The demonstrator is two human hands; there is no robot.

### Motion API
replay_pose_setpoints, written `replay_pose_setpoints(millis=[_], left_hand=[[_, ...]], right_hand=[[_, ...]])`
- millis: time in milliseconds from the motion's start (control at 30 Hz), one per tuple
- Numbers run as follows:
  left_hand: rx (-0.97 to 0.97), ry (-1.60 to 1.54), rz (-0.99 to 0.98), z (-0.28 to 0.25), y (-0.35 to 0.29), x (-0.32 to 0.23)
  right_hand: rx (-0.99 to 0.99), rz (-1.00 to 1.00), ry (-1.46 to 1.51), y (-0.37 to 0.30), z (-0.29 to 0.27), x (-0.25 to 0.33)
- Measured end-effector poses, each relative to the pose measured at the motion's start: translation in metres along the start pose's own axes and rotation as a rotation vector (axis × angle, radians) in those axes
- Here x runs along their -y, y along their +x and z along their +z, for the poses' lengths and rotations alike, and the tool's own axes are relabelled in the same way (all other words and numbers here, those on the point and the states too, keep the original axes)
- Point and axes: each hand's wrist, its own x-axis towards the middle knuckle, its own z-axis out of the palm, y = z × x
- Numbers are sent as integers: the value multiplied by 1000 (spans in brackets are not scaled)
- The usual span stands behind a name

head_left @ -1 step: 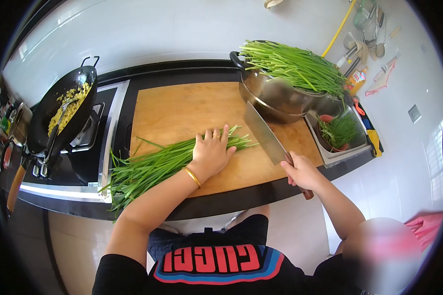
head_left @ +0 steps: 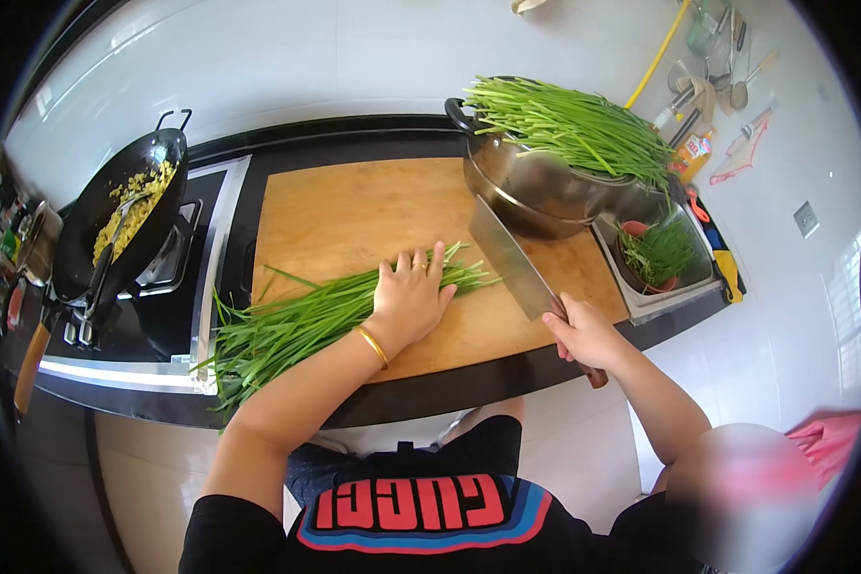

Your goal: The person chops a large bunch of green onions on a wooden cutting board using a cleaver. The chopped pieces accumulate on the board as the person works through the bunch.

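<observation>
Cutting board (head_left: 364, 210) as landmark. Left hand (head_left: 409, 298) flat on long greens (head_left: 306, 320), leafy ends spilling past the board's left edge. Right hand (head_left: 584, 330) grips a knife (head_left: 515, 263), blade over the board's right part; contact unclear. Pot (head_left: 497, 182) heaped with stalks (head_left: 574, 129) at board's far right corner. Left of board: wok (head_left: 78, 230), yellow food (head_left: 142, 220) inside. Right of board: sink (head_left: 670, 303).

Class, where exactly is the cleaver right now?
In the head view, the cleaver is right of centre, gripped in the right hand, its blade over the cutting board, just below the large steel pot.
</observation>
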Motion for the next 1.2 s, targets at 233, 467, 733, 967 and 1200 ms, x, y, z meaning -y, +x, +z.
replay_pose_setpoints(millis=[233,467,733,967,1200], left_hand=[[4,38,16,4,-7,-4],[-4,116,13,-4,3,-16],[-26,61,22,4,1,-18],[205,58,182,-11,10,-13],[80,-104,592,-5,25,28]], right_hand=[[20,-38,141,2,9,6],[-33,-132,59,8,15,-4],[27,-77,22,8,10,7],[46,-67,56,4,9,14],[54,-63,64,5,10,15]])
